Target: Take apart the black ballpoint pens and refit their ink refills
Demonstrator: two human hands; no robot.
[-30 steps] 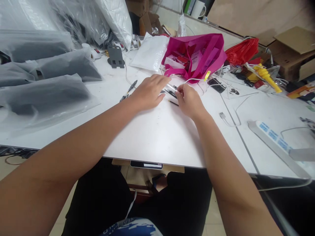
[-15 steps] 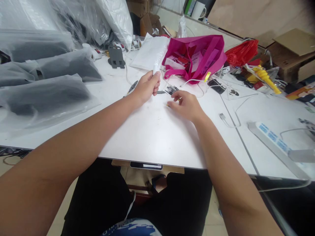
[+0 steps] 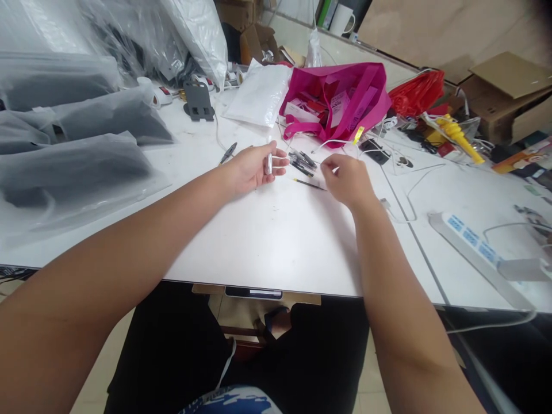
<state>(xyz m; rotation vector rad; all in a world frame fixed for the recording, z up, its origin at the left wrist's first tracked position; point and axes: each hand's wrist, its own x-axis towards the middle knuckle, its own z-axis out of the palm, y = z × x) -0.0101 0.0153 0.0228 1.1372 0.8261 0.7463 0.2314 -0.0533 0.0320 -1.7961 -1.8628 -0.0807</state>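
Palm turned up, my left hand (image 3: 257,167) holds a small silvery-white tube (image 3: 269,164) against its fingers, which are loosely curled. The tube's kind cannot be made out. To the right, my right hand (image 3: 348,179) has its thumb and fingertips pinched together; whatever is between them is too small to tell. Just left of it, a thin black pen refill (image 3: 309,184) with a yellow end lies on the white table (image 3: 259,241). A small pile of dark pens or pen parts (image 3: 302,163) lies between my hands. Behind my left wrist rests another dark pen (image 3: 228,153).
A magenta bag (image 3: 319,131) of small boxes and a white plastic mailer (image 3: 259,95) stand at the back. Frosted bags (image 3: 73,167) with dark contents line the left. A power strip (image 3: 474,253), loose cables and a grey phone stand (image 3: 198,100) are also on the table.
My left hand has rolled from a fist to palm up, showing the tube. The right hand has shifted right, uncovering the refill and more of the pile.
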